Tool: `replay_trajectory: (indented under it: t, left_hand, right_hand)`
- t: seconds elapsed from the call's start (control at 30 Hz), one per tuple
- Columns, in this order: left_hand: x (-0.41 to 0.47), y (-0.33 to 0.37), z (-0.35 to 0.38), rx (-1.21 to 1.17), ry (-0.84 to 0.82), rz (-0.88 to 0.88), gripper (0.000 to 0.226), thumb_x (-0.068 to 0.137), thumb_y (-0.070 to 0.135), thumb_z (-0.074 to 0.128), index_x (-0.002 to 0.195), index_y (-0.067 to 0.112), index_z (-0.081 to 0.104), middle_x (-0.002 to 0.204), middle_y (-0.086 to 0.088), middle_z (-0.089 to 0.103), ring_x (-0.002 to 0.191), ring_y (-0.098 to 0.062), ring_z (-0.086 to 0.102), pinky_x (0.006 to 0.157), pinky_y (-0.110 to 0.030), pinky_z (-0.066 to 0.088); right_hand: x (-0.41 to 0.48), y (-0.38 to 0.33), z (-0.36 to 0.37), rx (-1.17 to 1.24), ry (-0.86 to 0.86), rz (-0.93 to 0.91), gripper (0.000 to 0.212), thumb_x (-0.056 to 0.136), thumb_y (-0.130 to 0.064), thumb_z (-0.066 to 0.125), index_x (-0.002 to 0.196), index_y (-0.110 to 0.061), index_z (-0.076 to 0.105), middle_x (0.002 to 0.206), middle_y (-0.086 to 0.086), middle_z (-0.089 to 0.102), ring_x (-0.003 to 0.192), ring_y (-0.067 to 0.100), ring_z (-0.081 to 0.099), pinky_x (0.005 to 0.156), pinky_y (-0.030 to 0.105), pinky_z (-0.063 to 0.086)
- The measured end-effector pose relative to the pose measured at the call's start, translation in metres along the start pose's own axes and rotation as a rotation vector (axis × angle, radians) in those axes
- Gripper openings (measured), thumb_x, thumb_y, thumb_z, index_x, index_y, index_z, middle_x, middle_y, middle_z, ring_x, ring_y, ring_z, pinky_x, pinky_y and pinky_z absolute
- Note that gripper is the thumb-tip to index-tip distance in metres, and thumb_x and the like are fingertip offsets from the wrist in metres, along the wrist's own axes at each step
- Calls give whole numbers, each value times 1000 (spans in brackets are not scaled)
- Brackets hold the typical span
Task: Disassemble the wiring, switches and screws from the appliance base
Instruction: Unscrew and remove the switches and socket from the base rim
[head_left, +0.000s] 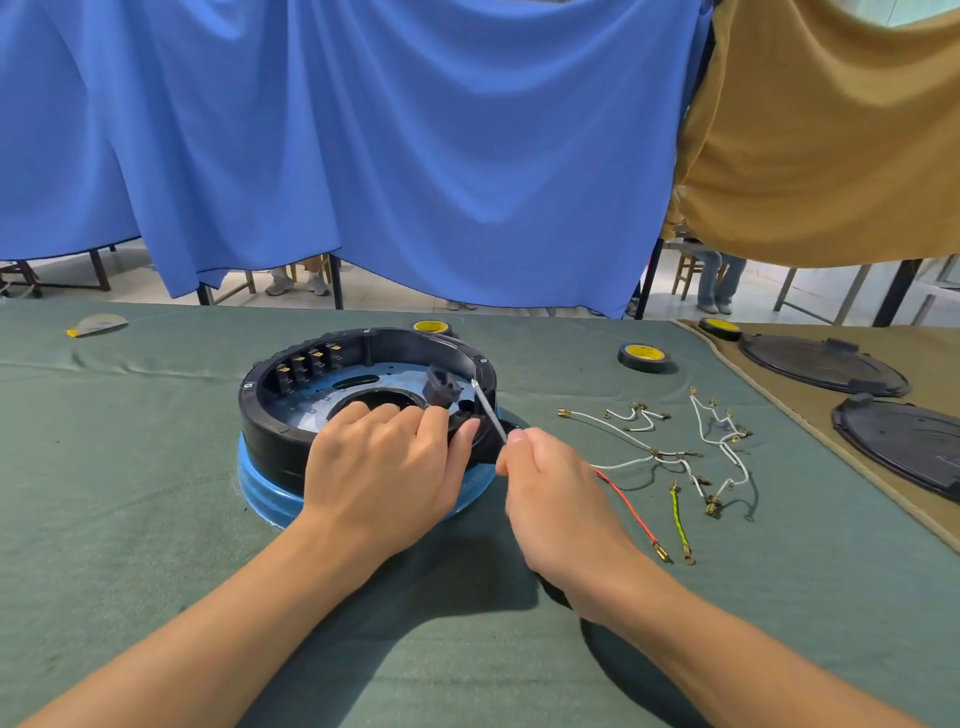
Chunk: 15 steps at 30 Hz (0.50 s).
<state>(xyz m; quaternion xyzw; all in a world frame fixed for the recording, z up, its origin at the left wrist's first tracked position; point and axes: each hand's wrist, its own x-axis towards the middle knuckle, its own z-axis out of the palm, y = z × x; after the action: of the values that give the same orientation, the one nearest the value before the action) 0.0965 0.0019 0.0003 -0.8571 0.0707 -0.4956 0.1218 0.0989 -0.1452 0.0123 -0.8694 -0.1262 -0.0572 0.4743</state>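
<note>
- Round black plastic appliance base (275, 431) sits open side up on a blue ring (270, 499), on the green table cloth (156, 467), just in front of the person and a little left of centre.
- Four black switches with brass contacts (309, 364) line its far-left inner wall.
- The left hand (382, 462) grips the near rim of the base, fingers curled over into the hollow, thumb lying along the rim.
- A small black plastic part (441, 389) stands up just beyond the forefinger; whether the finger holds it I cannot tell.
- The right hand (556, 483) is closed round a screwdriver with a thin metal shaft (488, 410); its handle is hidden in the fist, its tip at the base's right inner wall.
- Loose white wires with brass terminals (670, 457), a red wire (628, 506) and a yellow-green wire (680, 519) lie on the cloth right of the base, apart from it.
- A black tape roll with a yellow core (644, 357) lies beyond the wires.
</note>
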Motion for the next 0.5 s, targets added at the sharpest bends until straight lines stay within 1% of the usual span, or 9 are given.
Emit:
replay_trajectory:
  t: [0.1,0.2,0.3,0.37,0.43,0.5]
  left_hand:
    - [1,0,-2,0,-15,0,47,95,36,53,52,17,50,43,0,48,41,-24,49,47,-32,36]
    - [2,-1,-3,-19,-36,0,47,95,36,52,52,17,49,43,1,48,41,-24,49,47,-31,35]
    - [3,-2,-7,-70,-102,-4,49,95,37,50,50,17,49,42,1,49,40,-24,50,46,-29,34]
    - [6,-2,-12,-101,-166,-59,53,96,41,45,49,17,49,42,1,49,39,-27,51,44,-26,29]
    - [15,-5,-14,-121,-211,-158,54,98,44,40,52,16,49,46,0,51,45,-31,55,46,-26,27]
    - [28,-20,-13,-131,-292,-266,46,97,46,40,65,18,57,61,-4,58,64,-35,60,54,-31,31]
  right_hand:
    - [3,1,-8,31,13,16,35,102,-26,29,72,-21,47,68,-1,48,75,27,44,69,39,38]
    - [9,7,-15,24,25,17,35,102,-27,30,72,-21,46,68,-2,46,76,26,42,69,38,36]
    - [12,14,-19,38,60,20,34,102,-28,31,74,-19,48,64,-4,45,73,26,41,68,36,33]
    - [11,18,-15,20,89,-4,34,103,-27,32,73,-19,47,62,-4,47,73,27,44,67,34,34]
    - [10,21,-11,23,122,-30,34,103,-27,33,72,-20,46,61,-6,48,75,29,47,67,35,33]
    - [11,23,-8,41,137,-48,35,103,-26,33,71,-21,45,61,-6,49,74,29,48,67,34,32]
